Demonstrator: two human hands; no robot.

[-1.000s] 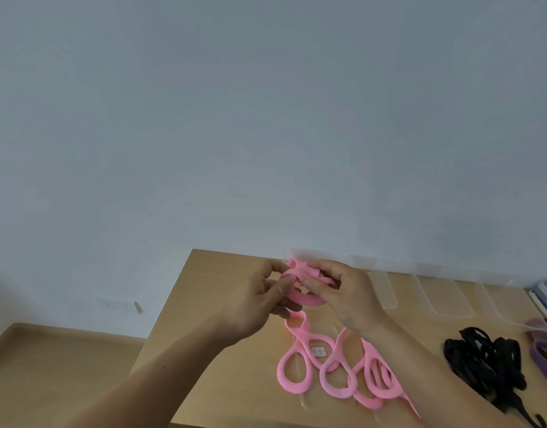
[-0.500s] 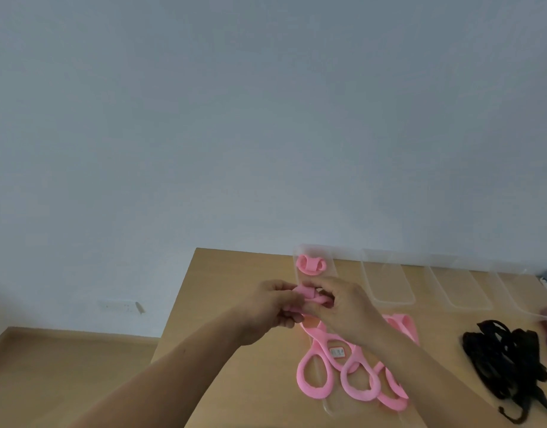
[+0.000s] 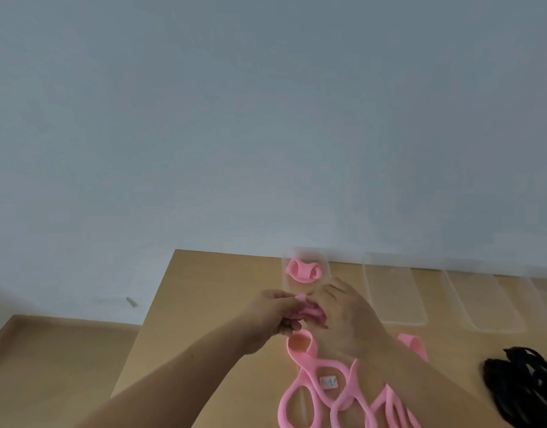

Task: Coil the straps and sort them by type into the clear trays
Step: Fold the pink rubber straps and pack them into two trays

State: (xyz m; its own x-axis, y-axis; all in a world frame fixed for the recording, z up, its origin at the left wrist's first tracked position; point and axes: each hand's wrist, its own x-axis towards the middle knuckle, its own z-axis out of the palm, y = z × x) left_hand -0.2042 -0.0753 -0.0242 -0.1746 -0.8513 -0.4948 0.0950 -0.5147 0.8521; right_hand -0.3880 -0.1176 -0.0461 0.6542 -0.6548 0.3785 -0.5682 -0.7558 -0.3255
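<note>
A long pink strap (image 3: 315, 384) with several loops lies on the wooden table (image 3: 210, 304) and trails up to my hands. My left hand (image 3: 273, 313) and my right hand (image 3: 340, 316) meet over the table and both pinch the strap's upper end (image 3: 309, 310), which is folded between their fingers. One coiled pink strap (image 3: 303, 269) sits in the leftmost clear tray (image 3: 323, 257) at the back. A heap of black straps (image 3: 525, 384) lies at the right edge.
Three more clear trays (image 3: 392, 291) stand in a row along the wall to the right of the first. The table's left edge drops to a wooden floor (image 3: 49, 359). A plain wall fills the upper view.
The hands have come down and nearer to me, holding the pink strap's end lower over the table. The view has shifted, showing the coiled strap in the leftmost tray.
</note>
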